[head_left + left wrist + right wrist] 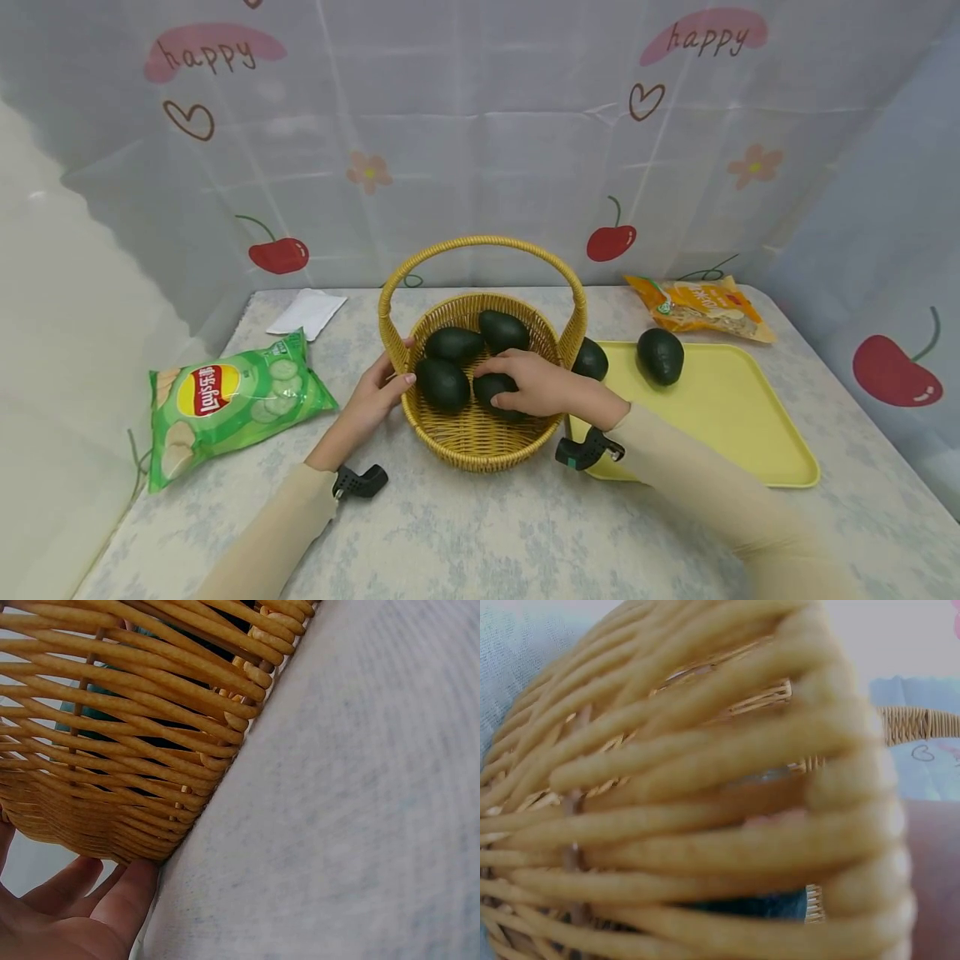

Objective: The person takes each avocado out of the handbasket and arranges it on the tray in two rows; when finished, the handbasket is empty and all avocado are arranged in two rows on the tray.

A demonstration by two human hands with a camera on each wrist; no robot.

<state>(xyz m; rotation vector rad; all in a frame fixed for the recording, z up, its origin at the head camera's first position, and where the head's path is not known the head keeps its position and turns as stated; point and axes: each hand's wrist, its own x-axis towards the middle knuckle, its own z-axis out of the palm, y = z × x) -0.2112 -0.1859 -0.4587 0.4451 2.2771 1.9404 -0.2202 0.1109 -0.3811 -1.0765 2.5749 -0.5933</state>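
Here, right hand (536,385) fingers curl round an avocado (495,390) in the basket (480,437); left hand (372,397) grips its rim beside a Lay's bag (228,402).

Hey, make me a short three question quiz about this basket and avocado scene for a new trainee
1. How many dark green avocados lie inside the woven yellow wicker basket?
2. True or false: the right hand rests on an avocado in the basket.
3. Which does the left hand touch: A the green crisp bag, B the basket's rim, C the yellow plastic tray?

Key: 1. four; 2. true; 3. B
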